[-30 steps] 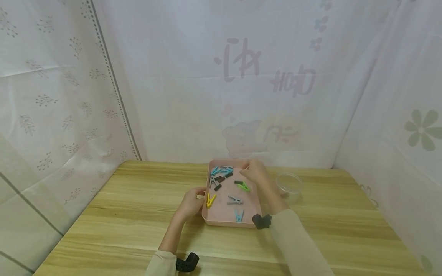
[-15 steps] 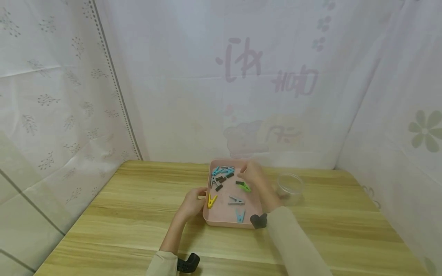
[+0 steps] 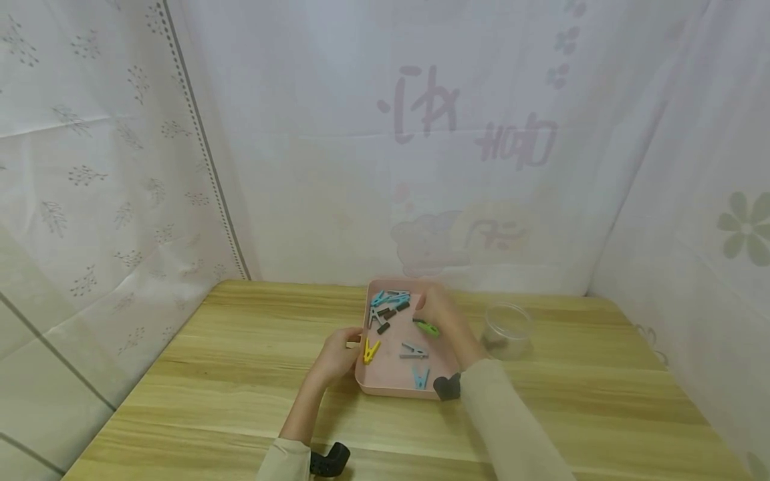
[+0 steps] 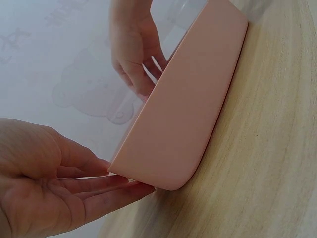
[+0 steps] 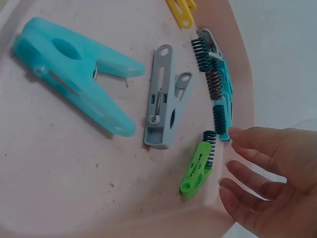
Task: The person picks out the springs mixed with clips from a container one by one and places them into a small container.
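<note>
A pink tray (image 3: 391,390) rests on the wooden table. My left hand (image 3: 335,354) grips its left side, thumb at the rim and fingers against the outer wall. Over the tray's far right part hovers my right hand (image 3: 440,312), fingers loosely bent, nothing between them. Nearest to those fingers in the right wrist view are a green clothespin (image 5: 196,168) with a dark coil spring (image 5: 211,148) beside it, and another black spring (image 5: 219,119). A grey clothespin (image 5: 157,136), a light-blue one (image 5: 91,94) and a yellow one (image 5: 184,19) lie farther off.
At the tray's far left corner, blue and grey clothespins (image 3: 379,298) lie bunched with several springs (image 3: 383,328). Right of the tray, behind my forearm, stands a clear round tub (image 3: 510,334) with something dark inside. A pale printed curtain (image 3: 313,200) hangs behind the table (image 3: 240,374).
My right hand has shifted slightly down toward the green clothespin, which now looks narrower, its spring partly covered. The left hand keeps its grip on the tray.
</note>
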The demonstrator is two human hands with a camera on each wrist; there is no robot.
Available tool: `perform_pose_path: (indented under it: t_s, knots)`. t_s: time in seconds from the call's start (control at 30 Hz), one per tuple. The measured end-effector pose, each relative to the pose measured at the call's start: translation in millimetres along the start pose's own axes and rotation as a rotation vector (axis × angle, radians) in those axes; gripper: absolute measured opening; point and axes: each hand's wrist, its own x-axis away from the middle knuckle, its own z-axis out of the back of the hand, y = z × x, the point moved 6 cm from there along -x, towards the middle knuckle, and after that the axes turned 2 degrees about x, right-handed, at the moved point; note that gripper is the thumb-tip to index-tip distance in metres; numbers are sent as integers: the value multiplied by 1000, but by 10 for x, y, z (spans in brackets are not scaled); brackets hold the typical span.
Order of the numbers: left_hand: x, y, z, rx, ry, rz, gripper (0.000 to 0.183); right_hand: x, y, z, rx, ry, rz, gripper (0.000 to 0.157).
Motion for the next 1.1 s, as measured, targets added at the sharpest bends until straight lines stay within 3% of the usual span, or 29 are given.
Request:
perform_pose_path:
  t_s: [0.2, 0.5, 0.8, 1.1]
  knots:
    - [9, 16, -5, 18, -3, 12, 44, 8, -9, -35, 27, 20, -6, 8]
    - [21, 21, 0, 2, -1, 1, 42, -22, 26, -105, 50, -21, -36, 8]
    - [6, 25, -3, -11, 1, -3, 42, -106, 92, -206, 68, -70, -34, 22]
    - [6, 9, 1, -17, 3, -9, 43, -148, 116, -259, 34, -56, -2, 12]
